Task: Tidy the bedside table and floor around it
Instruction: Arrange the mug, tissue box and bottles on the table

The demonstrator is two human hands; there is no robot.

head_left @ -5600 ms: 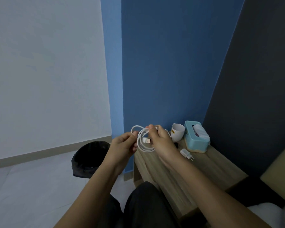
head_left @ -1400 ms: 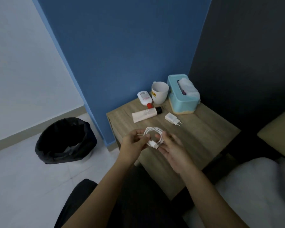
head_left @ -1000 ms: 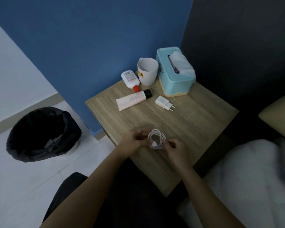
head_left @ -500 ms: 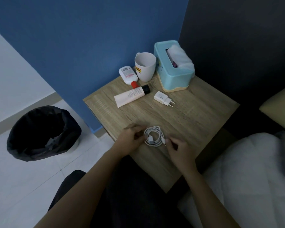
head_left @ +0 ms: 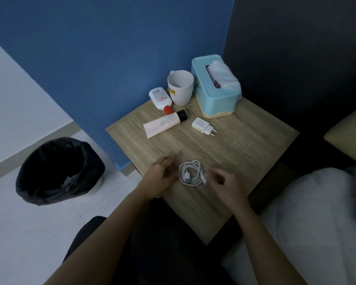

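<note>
A coiled white charging cable (head_left: 190,172) lies flat near the front edge of the light wooden bedside table (head_left: 245,145), between the two hands. The left hand (head_left: 160,177) sits just beside the coil, fingers loosely curled, holding nothing. The right hand (head_left: 227,185) is half curled beside the cable's loose plug end; whether its fingertips touch it is hard to make out. At the back corner stand a white mug (head_left: 180,87) and a light blue tissue box (head_left: 214,87).
</note>
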